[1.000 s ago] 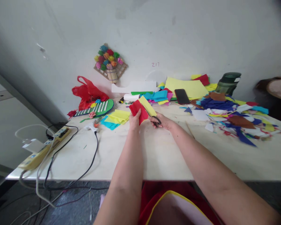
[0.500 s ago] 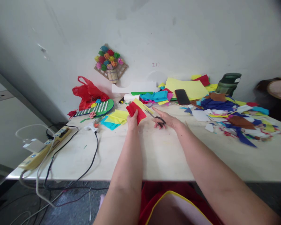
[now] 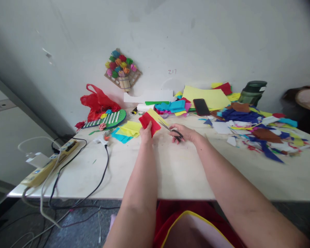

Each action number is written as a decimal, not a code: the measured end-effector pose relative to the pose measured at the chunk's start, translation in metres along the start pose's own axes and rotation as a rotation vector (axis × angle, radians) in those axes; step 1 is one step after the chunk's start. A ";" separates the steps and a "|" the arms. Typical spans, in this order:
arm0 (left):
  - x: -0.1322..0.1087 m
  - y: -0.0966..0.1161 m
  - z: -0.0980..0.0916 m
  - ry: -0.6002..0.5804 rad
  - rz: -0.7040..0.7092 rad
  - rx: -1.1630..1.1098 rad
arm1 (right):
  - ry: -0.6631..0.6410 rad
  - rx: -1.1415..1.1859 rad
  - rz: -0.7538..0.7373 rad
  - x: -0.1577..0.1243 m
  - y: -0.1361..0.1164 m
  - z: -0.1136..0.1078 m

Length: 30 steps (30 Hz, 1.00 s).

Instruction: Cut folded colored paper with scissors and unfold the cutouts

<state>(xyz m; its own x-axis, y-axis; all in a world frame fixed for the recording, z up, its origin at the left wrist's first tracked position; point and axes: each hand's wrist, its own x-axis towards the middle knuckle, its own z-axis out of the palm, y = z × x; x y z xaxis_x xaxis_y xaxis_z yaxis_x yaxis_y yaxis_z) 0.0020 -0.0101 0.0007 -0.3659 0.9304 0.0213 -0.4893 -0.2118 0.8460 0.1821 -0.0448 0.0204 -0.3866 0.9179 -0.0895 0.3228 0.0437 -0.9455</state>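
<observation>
My left hand [image 3: 146,132] is closed on a folded piece of red paper [image 3: 155,128], its thumb lying on top. A yellow sheet [image 3: 157,117] shows behind the red one; whether the hand grips it too I cannot tell. My right hand [image 3: 183,132] is closed around the black handles of a pair of scissors [image 3: 177,134]. Their blades point up and left, with the tips over the edge of the yellow sheet beside the red paper. Left of my left hand lie yellow crepe paper [image 3: 129,129] and blue paper [image 3: 121,136].
A glue gun [image 3: 101,139] with a black cable and a power strip [image 3: 50,163] lie at left, near a red plastic bag [image 3: 99,101]. At the back are a phone [image 3: 201,107] and yellow sheets [image 3: 206,96]. A scrap pile [image 3: 263,132] and a green bottle [image 3: 251,93] stand at right.
My right hand's fingers have drawn in around the scissor handles; the forefinger was stretched out before. The red paper and my left hand have hardly moved.
</observation>
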 end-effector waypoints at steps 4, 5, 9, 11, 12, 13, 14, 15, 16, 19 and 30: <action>0.003 0.000 -0.001 0.071 0.005 0.004 | -0.037 -0.005 0.015 0.001 0.003 -0.003; 0.004 0.000 -0.002 0.084 0.006 0.002 | -0.053 -0.011 0.022 0.000 0.003 -0.005; 0.009 -0.003 -0.004 0.112 0.049 -0.012 | -0.154 -0.060 0.057 -0.005 0.003 -0.011; 0.012 -0.004 -0.005 0.117 0.071 -0.014 | -0.200 -0.063 0.062 -0.007 0.003 -0.016; 0.012 -0.005 -0.005 0.118 0.076 -0.013 | -0.211 -0.051 0.059 -0.008 0.004 -0.018; 0.012 -0.005 -0.005 0.118 0.077 -0.011 | -0.215 -0.034 0.051 -0.009 0.004 -0.020; 0.012 -0.005 -0.005 0.119 0.076 -0.007 | -0.214 -0.013 0.038 -0.010 0.005 -0.021; 0.011 -0.004 -0.005 0.118 0.070 0.003 | -0.209 0.011 0.020 -0.010 0.005 -0.023; 0.010 -0.004 -0.005 0.115 0.061 0.014 | -0.202 0.036 -0.001 -0.011 0.006 -0.024; 0.006 -0.002 -0.003 0.075 0.032 0.050 | -0.166 0.116 -0.058 -0.012 0.006 -0.025; 0.005 -0.004 -0.002 -0.117 0.008 0.148 | -0.170 0.147 -0.028 -0.010 0.006 -0.023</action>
<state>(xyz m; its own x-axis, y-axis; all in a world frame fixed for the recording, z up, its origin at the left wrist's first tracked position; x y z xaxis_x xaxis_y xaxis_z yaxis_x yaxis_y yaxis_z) 0.0008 -0.0055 -0.0036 -0.2702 0.9592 0.0829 -0.3622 -0.1810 0.9144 0.2080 -0.0449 0.0232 -0.5379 0.8368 -0.1023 0.1856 -0.0008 -0.9826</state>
